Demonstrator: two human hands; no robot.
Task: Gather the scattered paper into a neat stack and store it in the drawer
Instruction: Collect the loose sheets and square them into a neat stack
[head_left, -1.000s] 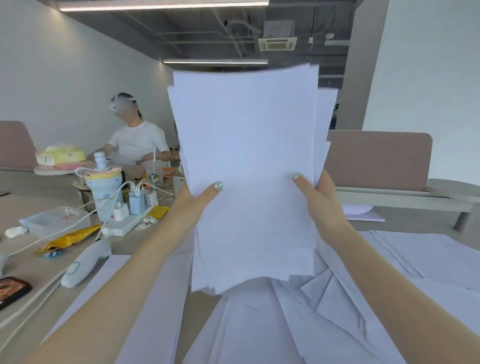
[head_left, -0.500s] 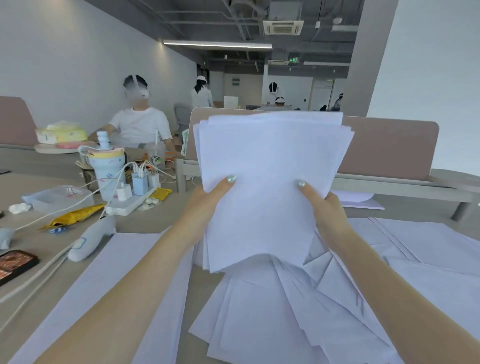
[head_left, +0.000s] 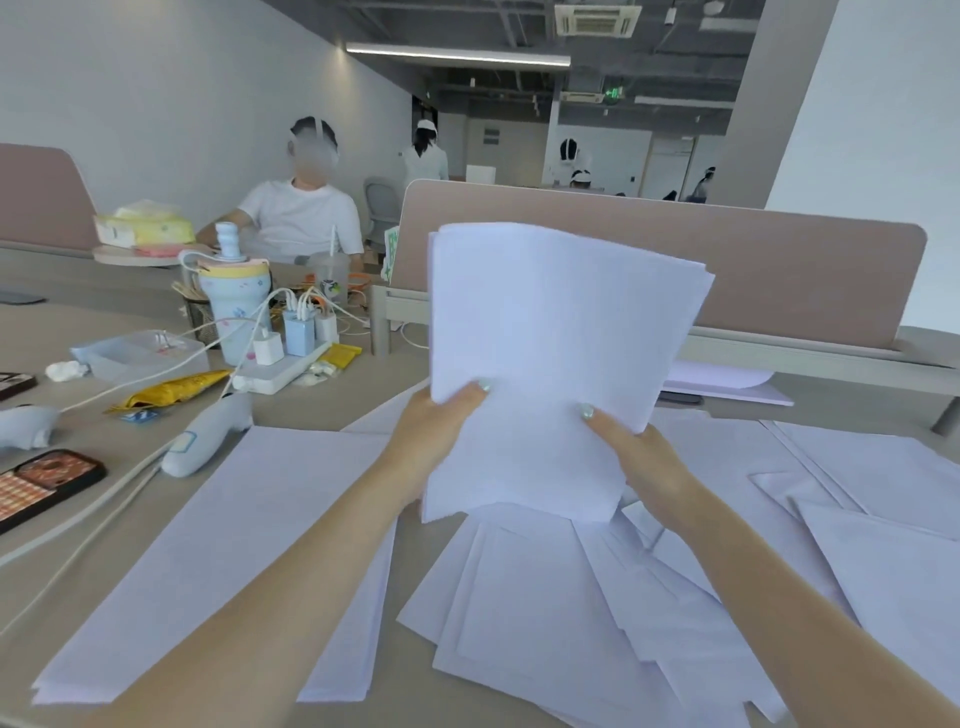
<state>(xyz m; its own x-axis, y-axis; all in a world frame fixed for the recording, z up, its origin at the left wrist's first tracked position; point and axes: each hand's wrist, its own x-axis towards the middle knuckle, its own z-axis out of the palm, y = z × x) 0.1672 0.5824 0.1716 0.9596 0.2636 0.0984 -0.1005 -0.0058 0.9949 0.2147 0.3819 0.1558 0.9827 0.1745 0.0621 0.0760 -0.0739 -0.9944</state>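
I hold a bundle of white paper sheets (head_left: 550, 353) upright above the desk, its edges uneven and fanned at the top right. My left hand (head_left: 434, 431) grips its lower left side with the thumb on the front. My right hand (head_left: 641, 460) grips its lower right side the same way. The bundle's bottom edge hangs just over more loose sheets (head_left: 561, 613) scattered on the desk in front of me. A long overlapping spread of sheets (head_left: 244, 545) lies to the left and others (head_left: 883, 493) to the right. No drawer is in view.
On the left of the beige desk (head_left: 135, 426) lie a phone (head_left: 41, 483), a power strip with chargers and cables (head_left: 280, 374), a pastel cup (head_left: 234, 306), a yellow wrapper (head_left: 171, 389) and a clear box (head_left: 135, 353). A pink divider (head_left: 779, 270) stands behind. A person in white (head_left: 301, 213) sits beyond.
The bundle has come down from in front of my face to just above the desk and tilted slightly right. My view has dropped with it, so more of the room shows behind.
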